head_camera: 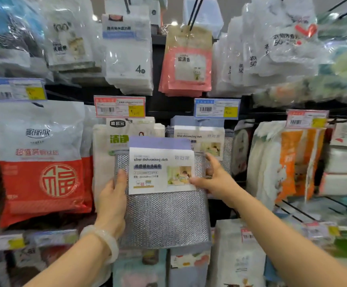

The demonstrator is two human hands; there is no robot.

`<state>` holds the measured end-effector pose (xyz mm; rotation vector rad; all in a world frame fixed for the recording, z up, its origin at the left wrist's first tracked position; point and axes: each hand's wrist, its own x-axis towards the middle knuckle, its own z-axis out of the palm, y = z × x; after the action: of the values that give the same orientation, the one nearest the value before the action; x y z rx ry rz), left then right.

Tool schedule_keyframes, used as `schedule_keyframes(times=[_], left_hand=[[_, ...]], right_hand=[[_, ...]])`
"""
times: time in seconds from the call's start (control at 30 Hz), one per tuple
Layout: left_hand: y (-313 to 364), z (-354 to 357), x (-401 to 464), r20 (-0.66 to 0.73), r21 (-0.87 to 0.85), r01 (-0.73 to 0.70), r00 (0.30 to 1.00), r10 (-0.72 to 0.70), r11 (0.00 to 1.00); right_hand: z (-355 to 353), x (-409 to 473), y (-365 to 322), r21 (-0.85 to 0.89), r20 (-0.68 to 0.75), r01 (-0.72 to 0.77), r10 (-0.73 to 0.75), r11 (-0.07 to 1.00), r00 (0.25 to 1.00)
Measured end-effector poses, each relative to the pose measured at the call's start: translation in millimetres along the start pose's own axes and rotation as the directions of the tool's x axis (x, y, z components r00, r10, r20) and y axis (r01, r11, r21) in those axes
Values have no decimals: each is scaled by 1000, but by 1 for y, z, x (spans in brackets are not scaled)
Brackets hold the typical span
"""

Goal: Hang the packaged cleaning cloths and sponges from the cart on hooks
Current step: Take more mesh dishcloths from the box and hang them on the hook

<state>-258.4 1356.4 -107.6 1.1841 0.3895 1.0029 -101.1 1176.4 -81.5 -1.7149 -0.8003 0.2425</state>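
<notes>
I hold a pack of silver dishwashing cloth (164, 216), grey mesh with a white label and a purple header card, in front of the display. My left hand (112, 201) grips its left edge, thumb on the front. My right hand (212, 179) pinches its right edge beside the label. Just behind and to the upper right hang identical silver cloth packs (201, 139) on a hook under a blue price tag (217, 109). The hook itself is hidden by the packs.
A red and white bag (42, 160) hangs at left, a white and green cloth pack (116, 137) behind my pack, and orange and white packs (288, 162) at right. White and pink packs (186, 61) hang on black hooks above. More goods fill the row below.
</notes>
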Motion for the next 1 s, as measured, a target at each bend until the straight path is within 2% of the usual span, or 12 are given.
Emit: schedule_keyframes(times=[0.1, 0.23, 0.53, 0.77, 0.87, 1.0], left_hand=[[-8, 24, -1, 118, 50, -2, 993, -4, 999], [-15, 48, -6, 258, 89, -21, 966, -3, 996], [19, 96, -5, 324, 125, -91, 945, 46, 988], [20, 111, 2, 236, 113, -80, 970, 52, 990], [13, 111, 6, 207, 132, -87, 977, 59, 987], [1, 117, 10, 164, 194, -68, 986, 36, 979]], right_hand=[[-24, -12, 2, 53, -168, 112, -102, 992, 980], [-53, -24, 0, -13, -286, 155, -152, 988, 946], [-84, -24, -18, -38, -387, 227, -224, 973, 895], [-86, -3, -27, -49, -397, 203, -206, 978, 894], [-83, -1, -25, -162, -441, 158, -214, 974, 871], [-67, -8, -19, -499, -475, 75, -345, 863, 809]])
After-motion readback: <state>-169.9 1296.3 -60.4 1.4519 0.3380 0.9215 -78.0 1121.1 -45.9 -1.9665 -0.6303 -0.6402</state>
